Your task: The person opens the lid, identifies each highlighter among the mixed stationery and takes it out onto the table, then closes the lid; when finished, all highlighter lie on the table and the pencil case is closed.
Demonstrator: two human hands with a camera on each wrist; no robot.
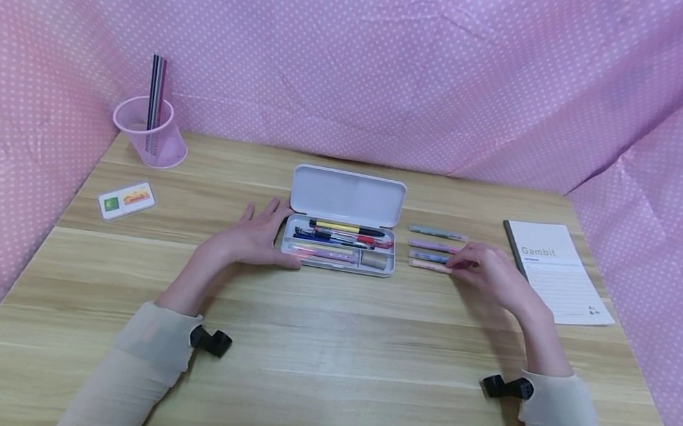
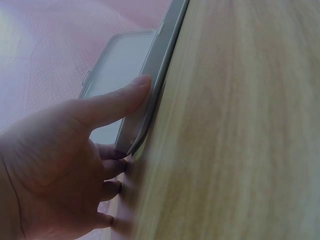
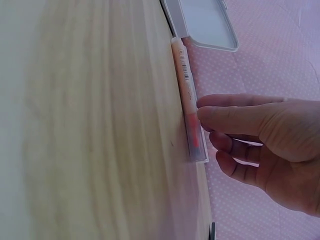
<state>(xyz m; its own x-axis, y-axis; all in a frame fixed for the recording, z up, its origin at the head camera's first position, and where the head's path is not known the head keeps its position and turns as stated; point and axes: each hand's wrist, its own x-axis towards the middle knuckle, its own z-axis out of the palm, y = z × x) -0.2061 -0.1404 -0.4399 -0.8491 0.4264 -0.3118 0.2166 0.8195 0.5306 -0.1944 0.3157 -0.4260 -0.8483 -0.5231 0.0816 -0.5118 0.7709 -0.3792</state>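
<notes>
An open white pencil case [image 1: 348,198] stands mid-table, holding several pens and, in its front compartment, a grey-brown block [image 1: 373,261]. My left hand [image 1: 252,235] rests at the case's left end, fingers spread along its side. In the left wrist view the thumb [image 2: 122,102] presses on its front wall. Right of the case, several pastel pens lie in a row. My right hand [image 1: 488,273] pinches the nearest, a peach highlighter [image 3: 184,75] with a coral cap end, by thumb and index finger at its right end. Just behind it lie a blue pen [image 1: 427,256] and a purple pen [image 1: 432,245].
A teal pen [image 1: 437,233] lies at the back of the row. On the right is a notebook [image 1: 566,278] marked Gambit. A pink mesh cup [image 1: 167,143] with dark pencils stands at the back left, behind a small white case [image 1: 127,201]. Pink dotted cloth [image 1: 356,69] hangs around the table.
</notes>
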